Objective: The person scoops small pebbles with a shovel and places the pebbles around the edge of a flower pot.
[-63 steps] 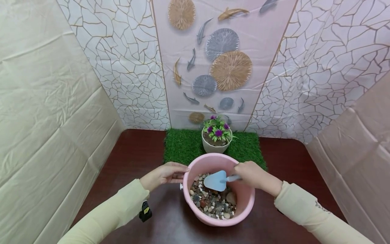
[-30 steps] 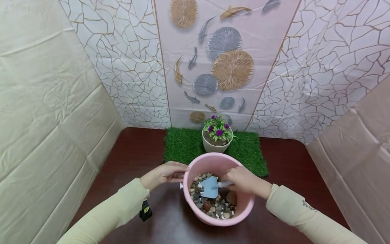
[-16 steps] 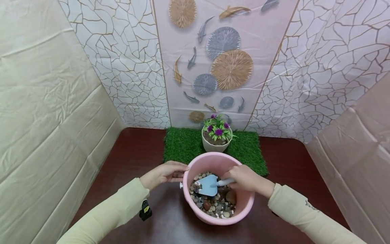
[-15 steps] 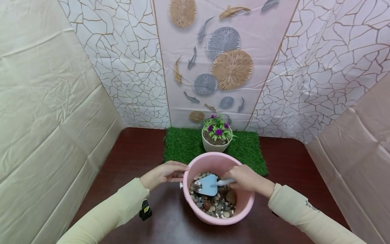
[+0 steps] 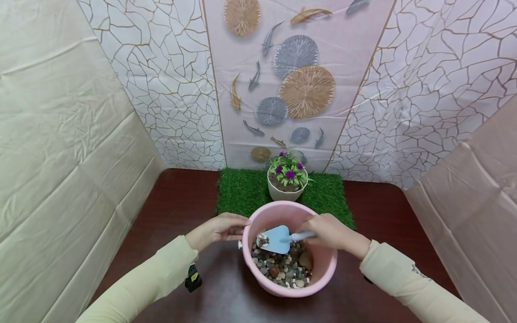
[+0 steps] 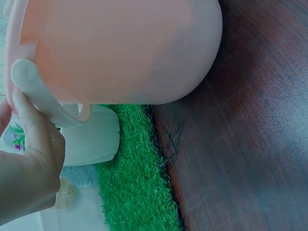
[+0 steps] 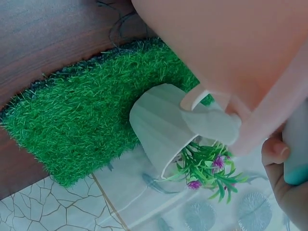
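The right hand grips the blue trowel over pebbles in the pink bucket on the bench. The left hand seemingly pinches the bucket's rim at ten o'clock.

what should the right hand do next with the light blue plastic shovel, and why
Probably raise the light blue plastic shovel slowly, blade level: the right hand grips it inside the round pink plastic bucket, and a few small loose pebbles sit near the blade's tip, where tilting could spill them. The left hand holds the rim.
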{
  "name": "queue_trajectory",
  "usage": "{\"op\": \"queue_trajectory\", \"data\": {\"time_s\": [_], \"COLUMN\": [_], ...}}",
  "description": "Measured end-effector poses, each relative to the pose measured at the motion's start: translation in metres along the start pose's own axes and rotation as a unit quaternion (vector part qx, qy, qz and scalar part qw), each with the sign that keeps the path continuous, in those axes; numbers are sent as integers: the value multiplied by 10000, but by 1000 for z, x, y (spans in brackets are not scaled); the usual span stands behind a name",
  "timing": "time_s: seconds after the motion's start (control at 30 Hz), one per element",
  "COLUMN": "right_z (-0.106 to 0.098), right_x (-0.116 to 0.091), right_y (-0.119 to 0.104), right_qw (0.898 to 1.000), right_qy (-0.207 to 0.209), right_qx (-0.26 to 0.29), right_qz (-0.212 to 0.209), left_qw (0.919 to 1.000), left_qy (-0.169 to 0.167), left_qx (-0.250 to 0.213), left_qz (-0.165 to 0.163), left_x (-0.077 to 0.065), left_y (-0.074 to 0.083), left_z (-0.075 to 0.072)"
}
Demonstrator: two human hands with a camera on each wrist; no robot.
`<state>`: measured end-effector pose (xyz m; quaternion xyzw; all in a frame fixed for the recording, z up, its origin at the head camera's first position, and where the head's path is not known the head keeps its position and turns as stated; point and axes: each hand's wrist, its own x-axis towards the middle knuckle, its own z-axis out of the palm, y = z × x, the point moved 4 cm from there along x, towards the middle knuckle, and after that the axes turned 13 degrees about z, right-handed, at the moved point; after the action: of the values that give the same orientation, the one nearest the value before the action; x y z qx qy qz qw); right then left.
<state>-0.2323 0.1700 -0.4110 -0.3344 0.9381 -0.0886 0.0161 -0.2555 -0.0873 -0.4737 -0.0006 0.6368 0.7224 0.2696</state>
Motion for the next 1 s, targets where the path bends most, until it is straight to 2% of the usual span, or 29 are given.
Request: {"op": "queue_trajectory", "data": {"time_s": [0.6,1.0], "right_z": [-24,-42], "right_x": [-8,-13], "right_y": [9,12], "right_qw": [9999,9995], "right_qy": [56,38], "right_qx": [-57,176], "right_qz": [145,243], "left_qw": [10000,10000], "left_qy": [33,41], "left_qx": [-33,-8], "left_qz": [-58,-54], "left_x": [0,0], "left_y": [-3,-2], "left_z": [-2,-1]}}
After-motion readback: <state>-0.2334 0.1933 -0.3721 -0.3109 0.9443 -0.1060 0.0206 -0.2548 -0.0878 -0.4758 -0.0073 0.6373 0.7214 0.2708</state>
